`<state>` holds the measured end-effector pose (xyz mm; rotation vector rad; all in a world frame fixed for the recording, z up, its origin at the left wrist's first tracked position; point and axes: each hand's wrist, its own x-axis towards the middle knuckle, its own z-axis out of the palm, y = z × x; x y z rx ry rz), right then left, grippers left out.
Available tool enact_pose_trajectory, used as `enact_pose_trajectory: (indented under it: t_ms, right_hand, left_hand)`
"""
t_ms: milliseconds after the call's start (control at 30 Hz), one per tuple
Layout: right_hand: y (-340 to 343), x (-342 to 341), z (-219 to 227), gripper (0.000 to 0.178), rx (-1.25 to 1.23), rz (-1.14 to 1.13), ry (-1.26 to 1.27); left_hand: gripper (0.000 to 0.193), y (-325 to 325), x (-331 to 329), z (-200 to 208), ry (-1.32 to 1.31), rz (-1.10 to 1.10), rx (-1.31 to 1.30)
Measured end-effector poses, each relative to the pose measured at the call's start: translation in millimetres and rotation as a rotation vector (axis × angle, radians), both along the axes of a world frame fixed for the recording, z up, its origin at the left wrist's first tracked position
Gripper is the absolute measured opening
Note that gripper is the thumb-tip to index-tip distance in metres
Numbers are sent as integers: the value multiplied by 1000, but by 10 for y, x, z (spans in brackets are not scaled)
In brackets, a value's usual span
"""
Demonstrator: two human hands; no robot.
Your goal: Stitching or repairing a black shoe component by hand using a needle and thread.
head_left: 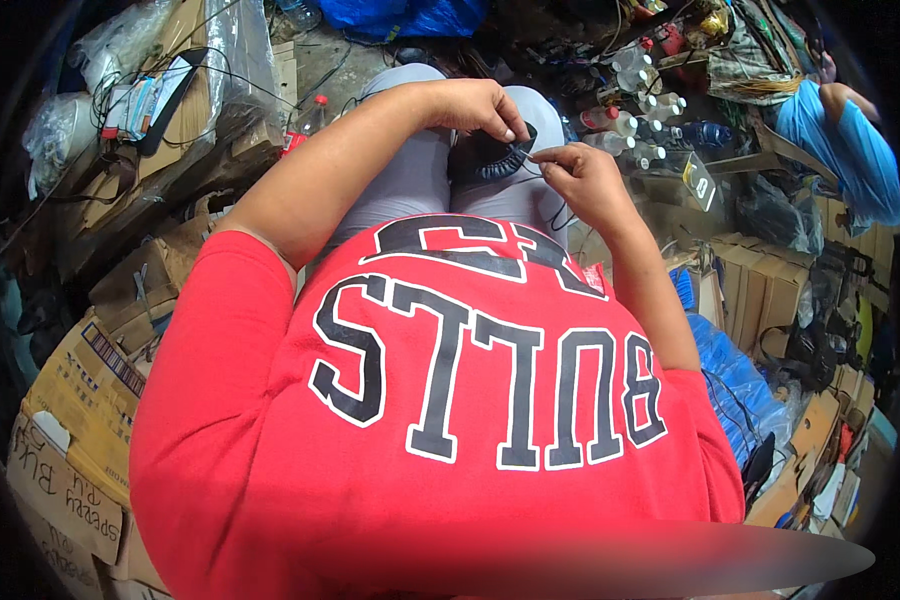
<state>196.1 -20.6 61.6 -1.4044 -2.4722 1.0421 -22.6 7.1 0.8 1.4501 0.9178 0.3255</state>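
Observation:
Over my knees is a dark curved piece (502,165) with a ribbed or stitched-looking edge; I cannot make out its exact kind. My left hand (478,108) is closed in a pinch at its upper rim. From the right, my right hand (582,182) comes up with thumb and fingers pinched around a thin, needle-like thing (532,158) close to that edge. A loose black cord (562,215) hangs below the right hand. Both forearms reach past my red shirt (450,400), and the piece rests against my grey trousers (395,180).
Several plastic bottles (625,122) stand beyond my right hand. A red-capped bottle (315,112) is left of my knees. Cardboard (90,400) lies at the left, with blue plastic sheeting (735,385) at the right. Another person's blue sleeve (840,150) shows far right.

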Motion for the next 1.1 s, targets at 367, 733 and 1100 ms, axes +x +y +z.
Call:
enact_pose_trajectory:
  t_ms: [367, 733, 1100]
  right_hand:
    - [-184, -107, -93, 19, 95, -151, 15]
    - [69, -9, -152, 13, 60, 11, 46]
    - [292, 309, -480, 22, -565, -43, 376]
  left_hand:
    - [26, 59, 38, -36, -45, -20, -34]
    - [22, 153, 121, -55, -32, -84, 120]
    - [27, 198, 86, -138, -76, -184, 118]
